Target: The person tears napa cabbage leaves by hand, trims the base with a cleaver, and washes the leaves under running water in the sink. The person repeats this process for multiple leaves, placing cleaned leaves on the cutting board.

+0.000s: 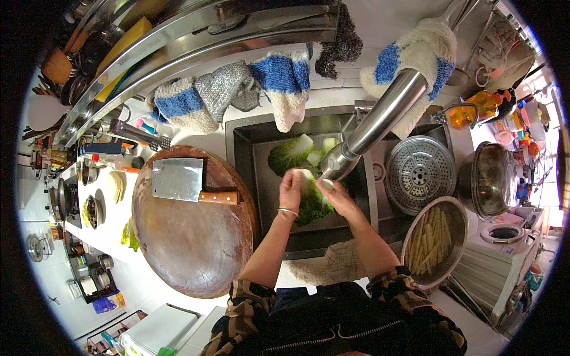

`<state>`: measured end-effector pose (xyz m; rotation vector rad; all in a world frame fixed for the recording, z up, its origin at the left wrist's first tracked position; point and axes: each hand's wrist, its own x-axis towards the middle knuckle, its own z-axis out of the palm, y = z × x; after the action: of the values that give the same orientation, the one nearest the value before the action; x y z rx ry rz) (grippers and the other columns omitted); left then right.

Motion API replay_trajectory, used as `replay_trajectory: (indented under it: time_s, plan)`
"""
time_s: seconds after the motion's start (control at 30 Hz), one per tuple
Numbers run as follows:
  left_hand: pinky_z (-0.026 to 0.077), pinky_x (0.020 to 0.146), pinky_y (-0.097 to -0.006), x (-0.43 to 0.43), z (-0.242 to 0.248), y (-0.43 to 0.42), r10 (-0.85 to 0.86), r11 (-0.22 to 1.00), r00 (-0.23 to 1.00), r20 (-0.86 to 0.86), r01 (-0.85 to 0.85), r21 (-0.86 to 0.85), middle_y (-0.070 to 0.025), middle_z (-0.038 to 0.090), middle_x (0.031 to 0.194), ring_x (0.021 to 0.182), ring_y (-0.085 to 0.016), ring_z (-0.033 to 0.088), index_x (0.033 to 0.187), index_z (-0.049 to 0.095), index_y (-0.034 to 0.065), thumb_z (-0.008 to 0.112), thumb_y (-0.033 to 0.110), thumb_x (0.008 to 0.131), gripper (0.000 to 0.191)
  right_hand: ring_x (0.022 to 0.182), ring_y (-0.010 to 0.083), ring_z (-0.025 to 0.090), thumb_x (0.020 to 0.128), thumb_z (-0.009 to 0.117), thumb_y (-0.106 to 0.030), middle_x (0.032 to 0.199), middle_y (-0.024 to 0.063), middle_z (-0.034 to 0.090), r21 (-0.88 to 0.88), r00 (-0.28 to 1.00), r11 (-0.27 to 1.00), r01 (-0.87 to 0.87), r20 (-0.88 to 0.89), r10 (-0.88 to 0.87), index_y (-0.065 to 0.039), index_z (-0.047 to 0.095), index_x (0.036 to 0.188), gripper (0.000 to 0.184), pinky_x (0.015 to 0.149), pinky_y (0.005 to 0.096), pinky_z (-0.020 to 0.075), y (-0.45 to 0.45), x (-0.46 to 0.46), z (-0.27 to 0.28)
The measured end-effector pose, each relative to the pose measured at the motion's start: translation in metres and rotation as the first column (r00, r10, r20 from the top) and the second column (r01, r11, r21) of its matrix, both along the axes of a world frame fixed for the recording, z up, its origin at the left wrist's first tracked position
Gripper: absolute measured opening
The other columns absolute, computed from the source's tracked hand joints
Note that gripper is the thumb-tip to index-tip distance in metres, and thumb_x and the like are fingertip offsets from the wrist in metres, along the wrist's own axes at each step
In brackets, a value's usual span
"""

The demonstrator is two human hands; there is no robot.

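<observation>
My left hand point(291, 189), with a bangle at its wrist, grips a leafy green cabbage leaf point(308, 198) by its pale stem. My right hand point(337, 196) is closed around a white stem end just below the tap spout point(338, 162). Whether both hands hold one leaf or two, I cannot tell. The leafy green parts hang down into the steel sink point(262, 178). Beyond my hands, another cabbage leaf point(291, 153) and pale cut pieces point(317, 156) lie on the sink bottom.
Left of the sink, a cleaver point(178, 180) lies on a round wooden chopping block point(191, 249). To the right are a perforated steamer plate point(421, 175) and a metal bowl point(461, 231) of long pale stalks. Cloths point(280, 84) hang from the rack point(267, 33) above.
</observation>
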<state>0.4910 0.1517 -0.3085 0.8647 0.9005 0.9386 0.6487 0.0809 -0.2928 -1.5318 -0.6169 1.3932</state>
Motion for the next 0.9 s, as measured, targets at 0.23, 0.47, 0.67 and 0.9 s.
replay_trajectory:
  time_s: [0.23,0.47,0.67,0.9]
  plan:
    - [0.052,0.087,-0.0376,-0.015,-0.004,0.015,-0.128,0.944,0.879,-0.460,0.250,0.216,-0.0089,0.070,0.108,0.098,-0.022,0.066,0.123,0.062,0.0057,0.070,0.015,0.096,0.029,0.109,0.0225,0.065,0.096,0.070,-0.020,0.124,0.0121,0.067,0.088,0.941,0.986,-0.141,0.321,0.106,0.000,0.054,0.136,0.048,0.095,0.0376,0.0510,0.006,0.012,-0.008]
    - [0.055,0.081,-0.0424,0.011,-0.011,0.011,-0.075,0.937,0.601,-0.796,0.314,0.149,-0.0246,0.072,0.108,0.095,-0.040,0.070,0.130,0.064,0.0004,0.061,0.039,0.102,0.048,0.112,0.0223,0.058,0.102,0.064,-0.035,0.125,0.0143,0.064,0.091,0.905,0.990,-0.107,0.422,0.059,0.006,0.056,0.130,0.050,0.100,0.0379,0.0453,0.042,-0.008,-0.041]
    - [0.038,0.110,-0.0339,0.014,0.004,-0.009,-0.201,0.976,0.941,-0.271,0.170,-0.134,-0.0152,0.057,0.143,0.132,-0.024,0.052,0.147,0.046,-0.0041,0.057,0.044,0.104,0.065,0.127,0.0276,0.053,0.102,0.058,-0.033,0.142,0.0169,0.055,0.000,0.907,0.960,-0.280,0.327,0.265,0.003,0.046,0.144,0.056,0.105,0.0387,0.0417,0.029,0.003,-0.027]
    - [0.039,0.109,-0.0325,0.025,0.000,-0.025,-0.213,0.964,0.945,-0.248,0.161,-0.213,-0.0138,0.055,0.143,0.130,-0.022,0.050,0.154,0.032,-0.0059,0.060,0.037,0.104,0.072,0.121,0.0335,0.057,0.099,0.064,-0.045,0.133,0.0216,0.059,0.016,0.901,1.000,0.019,0.433,-0.023,0.005,0.050,0.135,0.063,0.101,0.0440,0.0454,0.042,-0.007,0.016]
